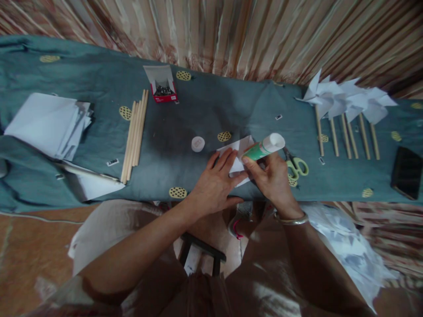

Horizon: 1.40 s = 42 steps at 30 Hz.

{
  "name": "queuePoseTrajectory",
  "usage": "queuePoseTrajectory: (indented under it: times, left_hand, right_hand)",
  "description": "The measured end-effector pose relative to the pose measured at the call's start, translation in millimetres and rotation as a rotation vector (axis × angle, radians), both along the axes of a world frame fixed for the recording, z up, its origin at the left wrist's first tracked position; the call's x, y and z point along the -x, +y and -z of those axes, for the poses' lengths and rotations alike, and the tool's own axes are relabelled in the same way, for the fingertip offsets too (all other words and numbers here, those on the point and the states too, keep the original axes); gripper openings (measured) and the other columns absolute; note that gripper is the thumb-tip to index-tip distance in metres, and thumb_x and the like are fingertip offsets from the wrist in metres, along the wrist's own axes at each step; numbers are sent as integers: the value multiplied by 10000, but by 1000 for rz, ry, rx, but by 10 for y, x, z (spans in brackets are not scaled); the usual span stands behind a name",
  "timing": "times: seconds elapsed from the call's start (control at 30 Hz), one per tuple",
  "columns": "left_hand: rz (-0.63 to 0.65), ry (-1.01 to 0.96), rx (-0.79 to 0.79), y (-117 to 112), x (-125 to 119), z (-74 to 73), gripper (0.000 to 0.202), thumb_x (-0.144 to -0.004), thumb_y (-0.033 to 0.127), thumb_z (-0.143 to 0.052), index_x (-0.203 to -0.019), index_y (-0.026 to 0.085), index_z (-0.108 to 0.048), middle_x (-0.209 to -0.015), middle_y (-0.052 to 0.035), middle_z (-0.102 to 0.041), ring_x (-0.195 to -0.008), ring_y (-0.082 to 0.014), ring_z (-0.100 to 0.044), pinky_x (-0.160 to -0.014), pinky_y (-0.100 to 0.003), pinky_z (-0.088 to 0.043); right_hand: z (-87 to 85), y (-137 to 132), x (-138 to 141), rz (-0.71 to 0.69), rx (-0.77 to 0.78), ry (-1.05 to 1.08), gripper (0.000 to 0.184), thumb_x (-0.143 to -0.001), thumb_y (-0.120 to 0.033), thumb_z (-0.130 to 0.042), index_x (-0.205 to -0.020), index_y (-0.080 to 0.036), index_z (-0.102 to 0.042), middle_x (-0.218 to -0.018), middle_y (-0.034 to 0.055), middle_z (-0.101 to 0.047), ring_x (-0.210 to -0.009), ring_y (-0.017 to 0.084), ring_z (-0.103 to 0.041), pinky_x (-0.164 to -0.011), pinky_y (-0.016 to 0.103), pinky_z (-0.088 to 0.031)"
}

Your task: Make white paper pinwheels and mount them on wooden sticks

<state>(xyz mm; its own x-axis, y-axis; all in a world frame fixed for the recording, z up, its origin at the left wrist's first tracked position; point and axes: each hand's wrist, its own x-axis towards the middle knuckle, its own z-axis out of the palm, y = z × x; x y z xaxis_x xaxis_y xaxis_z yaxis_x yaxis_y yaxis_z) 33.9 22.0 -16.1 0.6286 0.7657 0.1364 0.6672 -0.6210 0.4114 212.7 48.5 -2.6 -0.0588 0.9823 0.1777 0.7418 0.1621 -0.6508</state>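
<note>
My left hand (216, 182) lies flat with fingers stretched out, pressing on a folded white paper piece (238, 149) on the teal cloth-covered table (211, 114). My right hand (272, 178) grips a green and white glue tube (264, 148), held tilted with its nozzle end down toward the paper. The tube's round white cap (198, 144) lies on the cloth just left of the paper.
Green-handled scissors (296, 165) lie right of my right hand. Finished white paper pinwheels on sticks (345, 112) rest at the right, a black phone (407, 171) beyond them. Wooden sticks (135, 132), a red box of pins (163, 86) and stacked white paper (46, 125) sit left.
</note>
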Motion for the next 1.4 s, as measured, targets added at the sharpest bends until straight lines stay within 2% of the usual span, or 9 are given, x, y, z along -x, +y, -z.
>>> queuePoseTrajectory:
  times: [0.47,0.93,1.4]
  left_hand:
    - [4,-16,-4,8,10,13,719,-749,579,-730,-1337,209,-544,-1594,-203,-287,-1467,-421,-250,-1156,-614,-222]
    - [5,16,-3,7,10,12,738,-746,593,-727,-1345,201,-544,-1575,-221,-315,-1466,-426,-252,-1161,-604,-217]
    - [4,-2,-5,7,9,13,793,-743,597,-729,-1407,232,-497,-1586,-211,-297,-1461,-425,-263,-1151,-608,-227]
  right_hand:
    - [-16,-26,21,-52,12,4,359,-863,-525,-608,-965,-181,-630,-747,41,-653,-632,186,-579,-590,326,-435]
    - [-29,-73,-30,-78,-2,-38,414,-862,-588,-589,-895,-176,-625,-675,31,-627,-581,180,-563,-549,311,-418]
    - [-32,-53,-86,-45,19,-29,414,-854,-592,-597,-979,-198,-627,-727,27,-649,-618,179,-563,-585,315,-428]
